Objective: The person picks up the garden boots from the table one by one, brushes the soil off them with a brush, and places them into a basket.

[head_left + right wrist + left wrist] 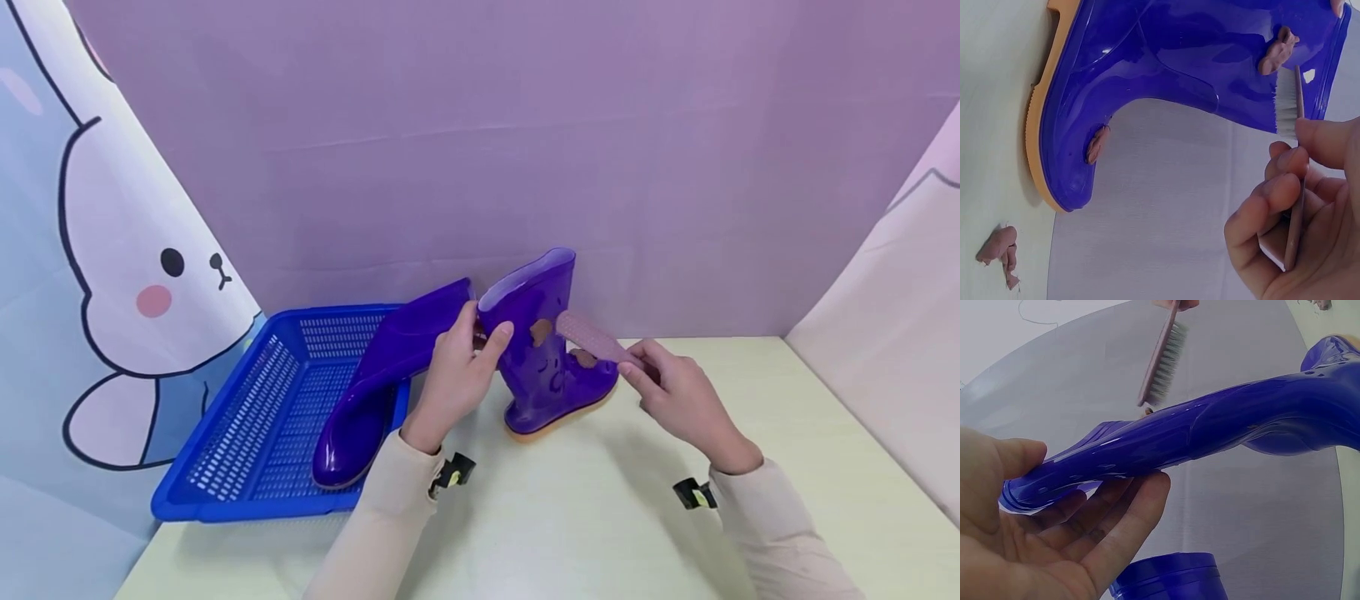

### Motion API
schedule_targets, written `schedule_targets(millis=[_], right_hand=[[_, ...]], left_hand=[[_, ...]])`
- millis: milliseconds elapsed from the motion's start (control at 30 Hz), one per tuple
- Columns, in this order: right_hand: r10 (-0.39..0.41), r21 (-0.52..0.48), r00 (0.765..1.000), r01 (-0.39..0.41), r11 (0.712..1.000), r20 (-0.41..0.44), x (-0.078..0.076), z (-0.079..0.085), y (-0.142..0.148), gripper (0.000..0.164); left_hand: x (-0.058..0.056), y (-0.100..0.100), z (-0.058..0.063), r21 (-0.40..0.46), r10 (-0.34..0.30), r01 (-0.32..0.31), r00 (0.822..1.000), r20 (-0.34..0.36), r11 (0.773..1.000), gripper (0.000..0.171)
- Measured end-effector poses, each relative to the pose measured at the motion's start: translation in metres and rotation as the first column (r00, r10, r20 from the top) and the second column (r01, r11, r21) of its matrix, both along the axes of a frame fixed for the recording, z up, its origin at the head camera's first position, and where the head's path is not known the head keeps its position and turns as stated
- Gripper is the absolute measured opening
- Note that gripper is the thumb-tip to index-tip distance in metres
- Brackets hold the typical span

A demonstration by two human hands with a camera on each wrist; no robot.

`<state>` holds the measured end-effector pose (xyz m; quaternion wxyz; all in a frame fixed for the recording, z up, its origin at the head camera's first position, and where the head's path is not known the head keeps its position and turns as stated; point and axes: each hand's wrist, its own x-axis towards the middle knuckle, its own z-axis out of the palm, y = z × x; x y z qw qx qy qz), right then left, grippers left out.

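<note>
A glossy purple rain boot (pixel 536 375) with an orange sole stands on the table, toe to the right. My left hand (pixel 457 375) grips its upper shaft at the back, thumb on one side and fingers on the other in the left wrist view. In my right hand (pixel 686 404) is a brush (pixel 592 337) with a pinkish-brown back and pale bristles, held by its handle. Its bristles are close to a brown clay-like lump (pixel 1277 51) on the shaft; contact is hard to tell. Another brown lump (pixel 1097 145) sticks to the boot's toe part.
To the left is a blue plastic basket (pixel 251 511). A second purple boot (pixel 408 333) leans in it, its shaft over the basket's right side. A loose brown lump (pixel 1000 247) lies on the pale table (pixel 555 533). A purple cloth backdrop (pixel 637 167) hangs behind.
</note>
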<state>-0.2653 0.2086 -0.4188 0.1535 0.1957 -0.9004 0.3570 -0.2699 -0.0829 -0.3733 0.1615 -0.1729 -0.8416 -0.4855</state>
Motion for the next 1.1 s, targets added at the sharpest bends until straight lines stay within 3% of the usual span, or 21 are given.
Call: schedule_targets(millis=[400, 733, 933, 1100], right_hand=[[0.171, -0.007, 0.984, -0.171, 0.985, -0.056, 0.002, -0.006, -0.016, 0.004], [0.02, 0.046, 0.996, -0.016, 0.999, -0.088, 0.002, -0.007, -0.014, 0.004], [-0.001, 0.035, 0.996, 0.004, 0.999, -0.089, 0.001, -0.002, -0.007, 0.005], [-0.002, 0.004, 1.0, 0.002, 1.0, -0.015, 0.002, 0.003, 0.0, 0.011]], left_hand=[[-0.001, 0.0, 0.001, -0.005, 0.007, -0.007, 1.0, -0.003, 1.0, 0.039], [-0.001, -0.001, 0.0, -0.003, 0.005, -0.005, 1.0, 0.008, 1.0, 0.039], [-0.001, -0.001, 0.0, 0.005, -0.004, 0.004, 1.0, 0.021, 1.0, 0.039], [-0.002, -0.001, 0.0, 0.003, -0.005, 0.005, 1.0, 0.024, 1.0, 0.039]])
